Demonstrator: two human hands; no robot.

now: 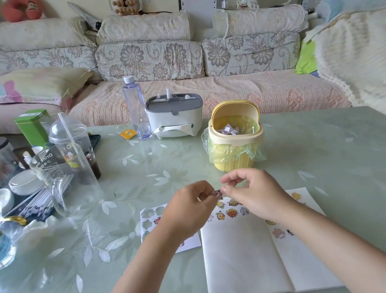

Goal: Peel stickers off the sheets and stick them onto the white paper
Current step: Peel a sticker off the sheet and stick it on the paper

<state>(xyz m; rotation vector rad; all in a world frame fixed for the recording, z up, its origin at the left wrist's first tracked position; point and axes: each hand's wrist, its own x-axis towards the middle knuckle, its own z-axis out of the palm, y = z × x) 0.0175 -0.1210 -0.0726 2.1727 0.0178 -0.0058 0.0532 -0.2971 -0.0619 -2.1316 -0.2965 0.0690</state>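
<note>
White paper (242, 258) lies unfolded on the green table (338, 163), with cartoon stickers along its far edge and a few on its right half. Above that far edge the left hand (188, 209) and right hand (251, 195) meet in the air, each pinching one small sticker (218, 193) between thumb and fingertips. Just left of the paper lies the sticker sheet (147, 217), largely hidden under the left wrist. Beyond the paper stands a yellow bin (234, 150), and farther on a tissue box (174, 116) and a clear bottle (136, 109). Far left of the paper stand a glass jug (73, 183) and a domed cup (75, 148). The right forearm covers some stickers on the paper. The held sticker's picture is too small to make out.
</note>
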